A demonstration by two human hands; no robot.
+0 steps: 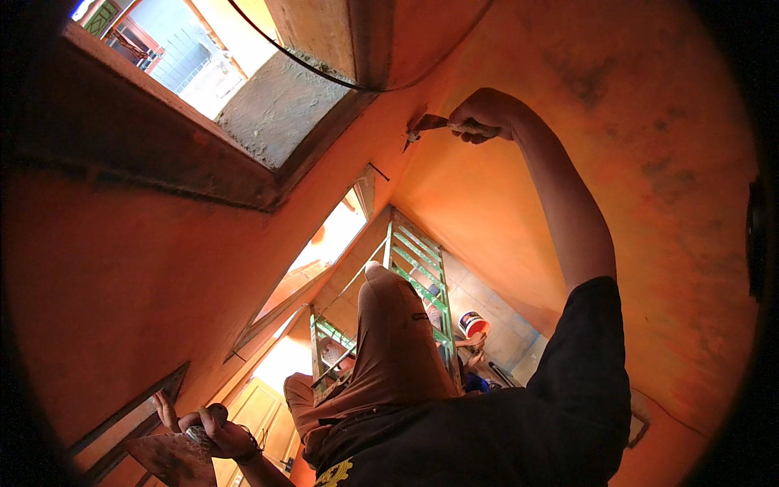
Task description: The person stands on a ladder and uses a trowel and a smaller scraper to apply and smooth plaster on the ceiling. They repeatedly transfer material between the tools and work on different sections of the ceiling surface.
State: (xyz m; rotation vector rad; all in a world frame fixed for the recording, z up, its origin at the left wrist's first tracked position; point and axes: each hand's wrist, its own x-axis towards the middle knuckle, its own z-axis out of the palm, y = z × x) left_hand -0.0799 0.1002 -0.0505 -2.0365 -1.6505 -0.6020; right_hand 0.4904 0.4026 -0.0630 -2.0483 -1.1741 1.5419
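Raised at the upper middle, my right hand [484, 118] is closed round the handle of a small putty knife [430, 122]. Its blade meets the orange wall [487, 187] near the corner, beside a dark patch with some pale filler. Low on the left, my left hand [217, 432] grips a broad scraper [172, 458] by its handle. The scraper's wide, stained blade points down and left, and its lower end runs out of view. One finger of that hand stretches upward, apart from the handle.
Far below, a green stepladder [419, 258] stands on a tiled floor [519, 325]. Next to it is a white bucket [473, 324] with a red inside, near another person's hand [473, 351]. A dark cable [316, 71] hangs across a window opening with a rough grey sill [280, 105].
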